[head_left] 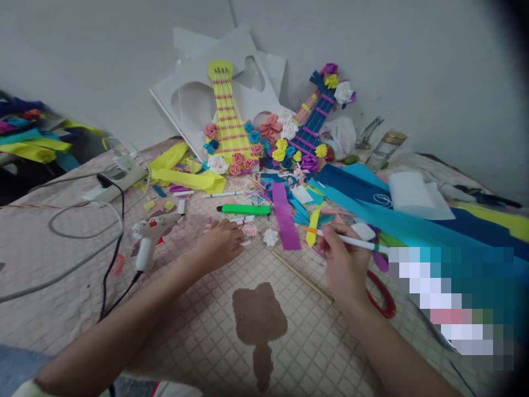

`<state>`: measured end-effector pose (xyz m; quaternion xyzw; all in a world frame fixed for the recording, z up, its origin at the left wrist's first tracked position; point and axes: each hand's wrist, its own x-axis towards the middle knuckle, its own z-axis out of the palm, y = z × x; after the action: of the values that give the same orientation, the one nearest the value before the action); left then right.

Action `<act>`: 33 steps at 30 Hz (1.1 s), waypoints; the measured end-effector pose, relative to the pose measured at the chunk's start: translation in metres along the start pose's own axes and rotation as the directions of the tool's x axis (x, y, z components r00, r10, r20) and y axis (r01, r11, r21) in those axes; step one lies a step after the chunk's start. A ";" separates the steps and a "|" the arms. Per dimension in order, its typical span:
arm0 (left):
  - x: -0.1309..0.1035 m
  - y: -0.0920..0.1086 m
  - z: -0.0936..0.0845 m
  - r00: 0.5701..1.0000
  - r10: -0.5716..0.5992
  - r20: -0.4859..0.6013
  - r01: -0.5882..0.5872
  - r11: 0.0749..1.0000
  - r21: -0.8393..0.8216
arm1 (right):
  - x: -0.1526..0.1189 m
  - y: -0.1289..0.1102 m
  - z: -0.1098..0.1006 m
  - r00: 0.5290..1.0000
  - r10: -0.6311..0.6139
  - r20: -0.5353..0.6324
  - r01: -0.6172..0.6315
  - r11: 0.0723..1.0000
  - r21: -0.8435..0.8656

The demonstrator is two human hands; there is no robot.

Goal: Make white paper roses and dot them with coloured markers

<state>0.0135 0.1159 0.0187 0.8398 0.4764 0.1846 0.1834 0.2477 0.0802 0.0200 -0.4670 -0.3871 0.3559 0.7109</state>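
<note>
My right hand (347,262) grips a white marker (359,241) with an orange tip pointing left, its fingers wrapped round the barrel. Near the middle of the table my left hand (221,241) rests with bent fingers beside a small white piece (246,243); whatever is under the fingertips is hidden. Just beyond it lie a green marker (246,209) and several white pens. A white paper flower (270,237) and a purple paper strip (285,215) lie between my hands. Closer to me are a thin wooden stick (301,275) and a brown guitar-shaped patch (259,314).
A yellow paper guitar (231,121) and a blue one (314,127), decorated with paper flowers, lean at the back against white board. A corded glue gun (146,242) and power strip (118,176) are left. Red-handled scissors (384,298), blue paper (347,187) and a white roll (407,193) lie right.
</note>
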 end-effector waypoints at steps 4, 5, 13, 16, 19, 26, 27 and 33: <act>-0.007 0.005 0.004 0.999 0.033 -0.016 -0.034 0.999 -0.038 | -0.003 -0.001 0.000 0.999 0.016 0.040 -0.016 1.000 0.013; -0.009 0.008 0.004 0.999 0.041 -0.024 -0.043 0.997 -0.058 | -0.004 -0.001 0.001 0.998 0.022 0.058 -0.023 1.000 0.015; -0.028 0.034 0.016 0.989 -0.003 -0.150 -0.052 0.933 -0.357 | -0.019 -0.008 0.006 0.935 0.138 0.326 -0.122 0.990 -0.071; -0.028 0.033 0.019 0.990 -0.011 -0.142 -0.054 0.894 -0.444 | -0.023 -0.010 0.006 0.909 0.176 0.377 -0.145 0.983 -0.111; -0.026 0.032 0.018 0.992 -0.017 -0.128 -0.046 0.881 -0.471 | -0.026 -0.008 0.005 0.887 0.207 0.413 -0.158 0.976 -0.150; -0.029 0.038 0.015 0.996 -0.032 -0.078 -0.004 0.908 -0.420 | -0.025 -0.004 0.003 0.846 0.265 0.462 -0.156 0.953 -0.260; -0.031 0.039 0.015 0.997 -0.043 -0.069 0.010 0.907 -0.420 | -0.025 -0.005 0.003 0.839 0.259 0.479 -0.136 0.951 -0.276; -0.045 0.049 0.017 0.994 -0.107 -0.026 0.082 0.876 -0.475 | -0.028 -0.011 0.002 0.744 0.167 0.647 0.087 0.936 -0.342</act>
<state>0.0362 0.0516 0.0213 0.7403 0.4618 0.3078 0.3793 0.2348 0.0535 0.0244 -0.4357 -0.6619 0.4399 0.4225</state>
